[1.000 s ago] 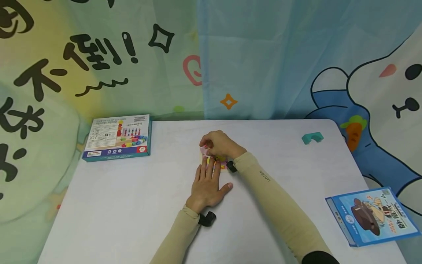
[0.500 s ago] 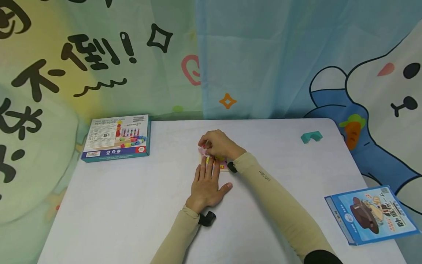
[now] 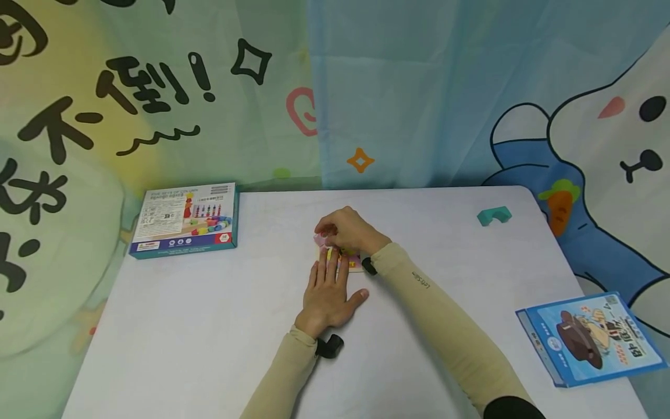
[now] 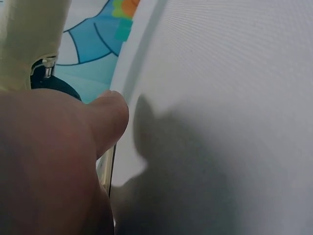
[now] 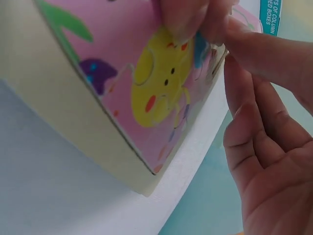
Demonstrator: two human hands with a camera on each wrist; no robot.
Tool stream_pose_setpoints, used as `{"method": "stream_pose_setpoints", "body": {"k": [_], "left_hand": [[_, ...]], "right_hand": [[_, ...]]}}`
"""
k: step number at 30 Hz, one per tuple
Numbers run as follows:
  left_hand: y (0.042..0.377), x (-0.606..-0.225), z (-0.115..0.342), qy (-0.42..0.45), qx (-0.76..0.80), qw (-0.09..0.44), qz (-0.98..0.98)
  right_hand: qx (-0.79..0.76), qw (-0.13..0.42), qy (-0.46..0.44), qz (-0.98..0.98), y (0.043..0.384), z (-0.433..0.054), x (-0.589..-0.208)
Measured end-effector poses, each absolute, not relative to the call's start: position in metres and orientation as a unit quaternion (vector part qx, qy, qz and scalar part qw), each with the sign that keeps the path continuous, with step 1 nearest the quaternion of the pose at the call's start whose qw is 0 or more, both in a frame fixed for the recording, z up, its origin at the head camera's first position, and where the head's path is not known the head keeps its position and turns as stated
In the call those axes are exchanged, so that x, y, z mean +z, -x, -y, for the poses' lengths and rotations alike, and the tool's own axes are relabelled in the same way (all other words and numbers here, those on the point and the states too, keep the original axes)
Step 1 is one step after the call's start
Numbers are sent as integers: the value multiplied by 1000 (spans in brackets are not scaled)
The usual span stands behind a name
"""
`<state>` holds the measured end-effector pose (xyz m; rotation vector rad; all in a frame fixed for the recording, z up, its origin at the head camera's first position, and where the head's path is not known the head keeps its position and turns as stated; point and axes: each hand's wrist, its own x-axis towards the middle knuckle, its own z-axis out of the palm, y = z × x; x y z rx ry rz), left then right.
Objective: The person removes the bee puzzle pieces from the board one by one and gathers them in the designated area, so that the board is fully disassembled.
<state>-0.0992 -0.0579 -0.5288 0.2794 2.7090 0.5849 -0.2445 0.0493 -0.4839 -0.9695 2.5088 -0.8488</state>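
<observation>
A jigsaw puzzle [image 3: 355, 265] with a pink picture and a yellow chick lies on the table in a cream-coloured board. My left hand [image 3: 327, 302] lies flat with straight fingers resting on its near left part; the left wrist view shows mostly the thumb [image 4: 110, 117]. Reaching over from the right, my right hand [image 3: 353, 230] has its thumb and forefinger pinched together at the puzzle's far left edge. They pinch a pink puzzle piece [image 3: 319, 240], largely hidden by the fingers. In the right wrist view the puzzle's chick [image 5: 161, 83] shows beside the right hand [image 5: 274, 161].
A flat toy box [image 3: 185, 218] lies at the table's back left corner. At the right edge lies a blue box [image 3: 594, 340] with a brown hat picture. A green arch-shaped block [image 3: 494, 216] sits at the back right. Behind the white table [image 3: 209, 326] hangs a printed curtain.
Both hands stay in nearly the same place on the puzzle, the right fingers shifting only slightly. The whole head view has drifted a little.
</observation>
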Motion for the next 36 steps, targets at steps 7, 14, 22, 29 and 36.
{"method": "stream_pose_setpoints", "body": {"k": [7, 14, 22, 29, 36], "left_hand": [[99, -527, 57, -94, 220, 178, -954], [99, -526, 57, -92, 217, 172, -957], [100, -531, 56, -93, 204, 158, -962], [101, -532, 57, -93, 200, 151, -964], [100, -531, 57, -98, 201, 152, -963]], "right_hand": [[-297, 152, 354, -874, 244, -49, -484], [-331, 152, 320, -874, 242, -56, -484], [-363, 100, 289, -880, 249, -85, -491], [-401, 66, 239, -882, 252, -116, -495], [-415, 60, 186, -888, 250, -144, -501]]}}
